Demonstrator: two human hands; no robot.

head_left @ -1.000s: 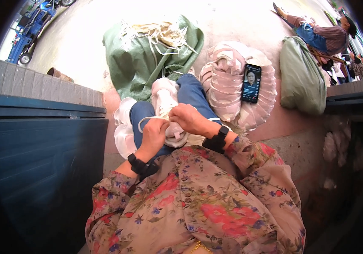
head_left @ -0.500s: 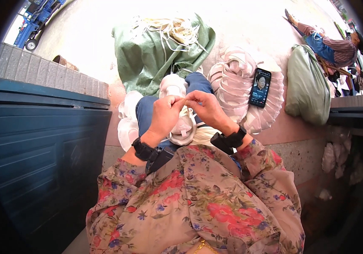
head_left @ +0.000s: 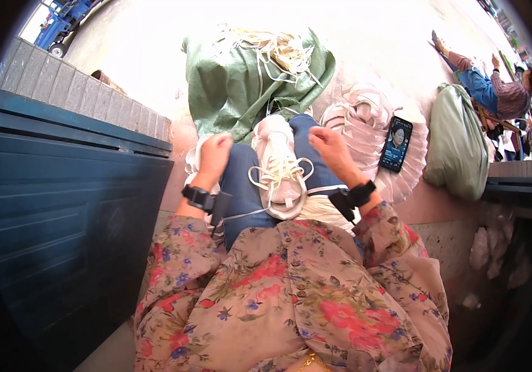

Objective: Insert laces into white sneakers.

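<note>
A pale pink and white sneaker lies between my thighs, its toe cap toward me. Its cream laces make a loop on each side, and their loose ends trail across my jeans. Both hands are raised apart on either side of the shoe. My left hand, over my left thigh, has its fingers curled shut. Above my right thigh, my right hand is also closed. No lace runs to either hand. Cream material sits on my lap near the right wrist.
Ahead stands a green woven sack topped with a bundle of cream laces. To the right, a phone rests on stacked pale pink shoe pieces. Beyond are a full green sack and a seated person. A blue door borders the left.
My hands were pinched together over the shoe; now they have parted, left and right. The shoe's lace loops show, spread to both sides. The view has shifted slightly.
</note>
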